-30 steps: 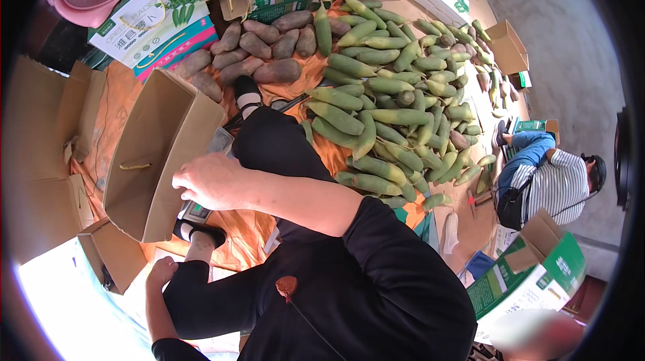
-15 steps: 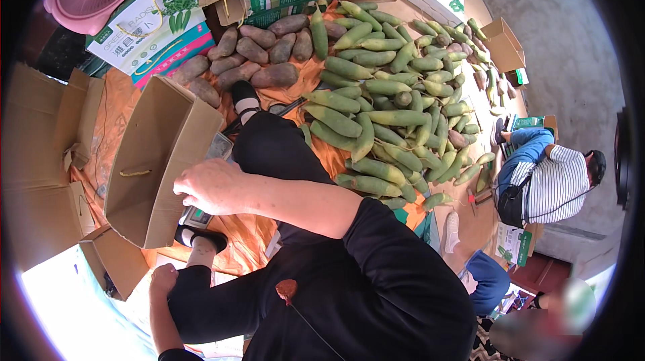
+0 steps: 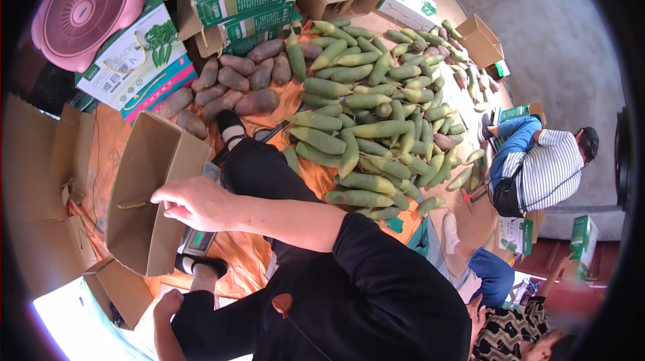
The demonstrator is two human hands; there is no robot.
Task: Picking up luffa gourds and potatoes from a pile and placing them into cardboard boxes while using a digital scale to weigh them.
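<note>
My right hand [image 3: 198,204] reaches across to an open brown cardboard box [image 3: 181,173], held over its near side. Its index finger points toward the box opening, the other fingers are bent, and nothing is in the hand. A yellow cord handle [image 3: 132,206] shows on the box's inner wall. The box stands by a scale [image 3: 197,240] with a lit green display, partly hidden by box and arm. My left hand [image 3: 169,302] rests at my knee; its fingers are too hidden to read.
Green radishes [image 3: 376,129] lie in a large heap beyond my leg, next to several dusty reddish roots [image 3: 259,101]. A pink fan [image 3: 86,8] and stacked green cartons [image 3: 242,5] stand at the back. A person in stripes [image 3: 547,166] crouches right; another [image 3: 510,331] is lower right.
My right hand has moved left over the box's near side, its index finger now stretched out. The view has shifted slightly. At lower right, a green-and-white carton is now raised in a person's hand.
</note>
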